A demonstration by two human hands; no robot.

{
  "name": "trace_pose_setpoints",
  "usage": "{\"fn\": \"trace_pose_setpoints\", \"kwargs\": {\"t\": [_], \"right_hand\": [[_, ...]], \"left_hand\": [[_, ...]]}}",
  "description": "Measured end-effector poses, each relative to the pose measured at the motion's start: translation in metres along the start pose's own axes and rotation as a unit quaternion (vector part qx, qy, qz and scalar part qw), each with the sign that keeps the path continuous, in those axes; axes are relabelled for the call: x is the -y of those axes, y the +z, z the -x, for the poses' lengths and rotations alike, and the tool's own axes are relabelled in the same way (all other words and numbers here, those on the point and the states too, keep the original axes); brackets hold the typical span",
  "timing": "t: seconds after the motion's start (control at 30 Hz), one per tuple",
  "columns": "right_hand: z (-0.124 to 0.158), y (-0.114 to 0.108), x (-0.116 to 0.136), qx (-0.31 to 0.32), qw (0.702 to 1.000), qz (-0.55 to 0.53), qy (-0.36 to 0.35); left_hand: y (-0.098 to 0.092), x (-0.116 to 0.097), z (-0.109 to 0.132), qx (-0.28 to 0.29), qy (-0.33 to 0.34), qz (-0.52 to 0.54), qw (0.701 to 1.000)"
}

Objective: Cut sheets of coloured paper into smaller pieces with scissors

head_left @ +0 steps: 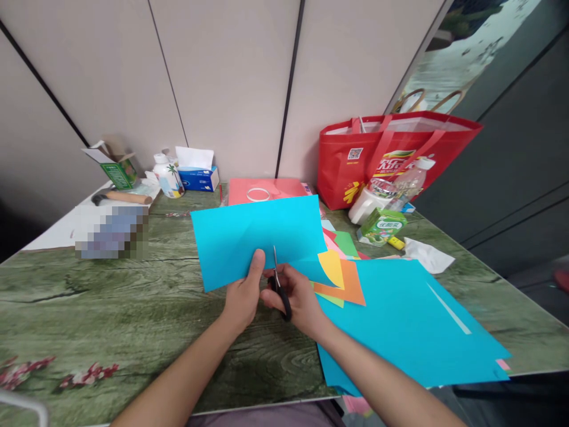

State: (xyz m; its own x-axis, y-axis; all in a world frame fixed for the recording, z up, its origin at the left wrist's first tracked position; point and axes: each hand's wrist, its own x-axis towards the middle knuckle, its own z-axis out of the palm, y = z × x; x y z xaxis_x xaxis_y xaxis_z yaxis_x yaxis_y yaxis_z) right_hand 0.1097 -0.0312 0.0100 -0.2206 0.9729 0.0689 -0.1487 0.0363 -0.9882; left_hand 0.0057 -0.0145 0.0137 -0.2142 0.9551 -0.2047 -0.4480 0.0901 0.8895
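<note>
My left hand (245,292) grips the lower edge of a bright blue sheet of paper (249,228), its thumb lying on the near face and its other fingers hidden behind. In my right hand (299,295) is a pair of scissors (281,296) with black handles. One blade shows in front of the paper, pointing up, and the sheet is partly cut, with its right part bending away. Small yellow (333,268) and orange (353,284) paper pieces lie just right of my right hand. Larger blue sheets (395,320) are stacked beneath my right forearm.
Behind the sheet lies a pink folder (284,187). At back right are a red bag (342,160), a jar, a plastic bottle and a green carton (383,225). Back left holds a tissue box (198,179), a white bottle (169,177) and a wooden-handled hammer (128,197).
</note>
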Motion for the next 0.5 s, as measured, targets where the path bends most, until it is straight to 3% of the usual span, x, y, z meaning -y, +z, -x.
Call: {"fn": "trace_pose_setpoints", "kwargs": {"t": [0.1,0.5], "right_hand": [[0.0001,-0.0003,0.0008,0.001,1.0,0.003,0.0],[0.0012,0.0001,0.0015,0.006,1.0,-0.004,0.02]], "left_hand": [[-0.0003,0.0006,0.0002,-0.01,0.025,-0.016,1.0],[-0.0021,0.0013,-0.0001,-0.001,0.013,-0.049,0.999]]}}
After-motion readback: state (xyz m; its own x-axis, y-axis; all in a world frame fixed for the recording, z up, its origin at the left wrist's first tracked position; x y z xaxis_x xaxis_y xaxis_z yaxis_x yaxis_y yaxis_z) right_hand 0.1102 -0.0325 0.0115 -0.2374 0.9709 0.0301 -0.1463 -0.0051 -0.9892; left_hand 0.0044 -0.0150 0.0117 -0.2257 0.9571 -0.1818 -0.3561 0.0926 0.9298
